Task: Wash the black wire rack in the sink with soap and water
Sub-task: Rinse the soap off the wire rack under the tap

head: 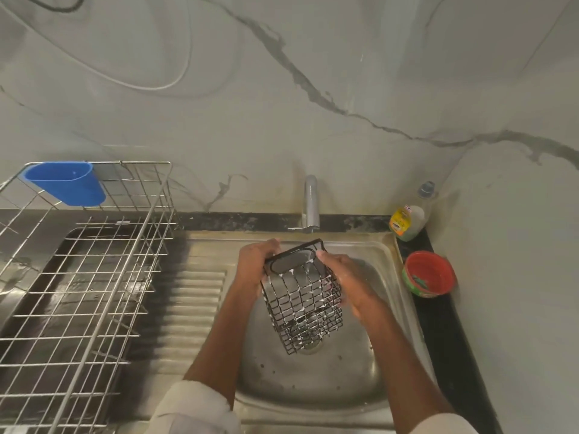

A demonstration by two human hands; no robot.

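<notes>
Black wire rack (302,297) held tilted above the basin of the steel sink (385,252), directly below the faucet (310,202); solid top rim toward the wall, open mesh end down near the drain; white suds clinging to several wires. Left hand (255,261) gripping the rack's upper left edge, fingers curled over the rim. Right hand (343,278) against the rack's right side, fingertips at the top corner; slightly blurred, so firmness of grip cannot be told, though fingers seem wrapped on the wire. Pale sleeves pushed up on both forearms. Ribbed draining board to the left of the basin. Large metal dish rack (84,296) further left, with a blue plastic cup (67,183) hooked on its far rail. Dish-soap bottle (407,222) in the corner on the dark desk (438,314) right of the sink; red tub (429,274) just in front of it. Marble-patterned wall behind.
</notes>
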